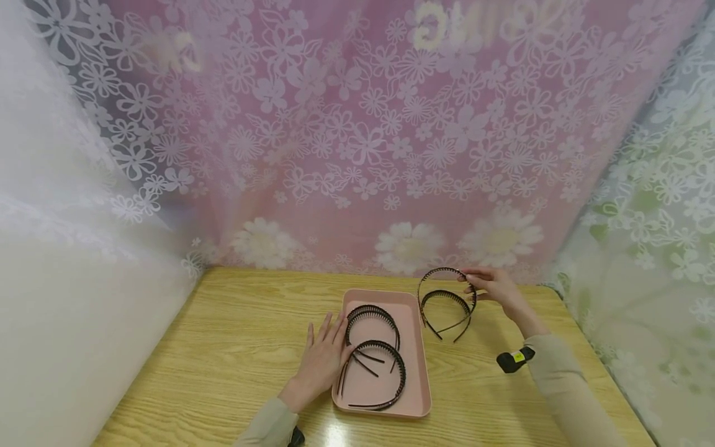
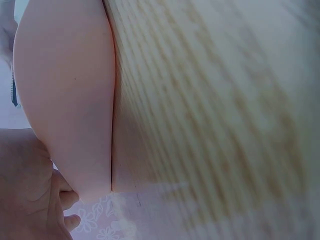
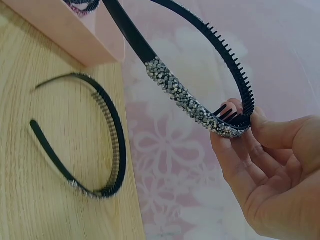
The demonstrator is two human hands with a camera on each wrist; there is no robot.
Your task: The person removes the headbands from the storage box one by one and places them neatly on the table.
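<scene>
My right hand [image 1: 497,292] pinches a black toothed headband [image 3: 182,97] between thumb and fingers, holding it up beyond the tray's right side. Silvery stones cover part of its outer band. Below it, a second headband [image 3: 119,145] lies on the table, overlapped by the held one in the head view. My left hand [image 1: 323,357] rests at the left rim of a pink tray [image 1: 419,366], fingers extended and thumb toward the inside. Inside the tray lie several dark toothed headbands [image 1: 403,372], some overlapping near the left hand.
The wood-grain table [image 1: 251,335] runs up to a pink flowered curtain [image 1: 363,155] at the back. Pale sheets hang at the left [image 1: 84,248] and right [image 1: 659,261]. A black wrist device [image 1: 515,360] sits on the right wrist.
</scene>
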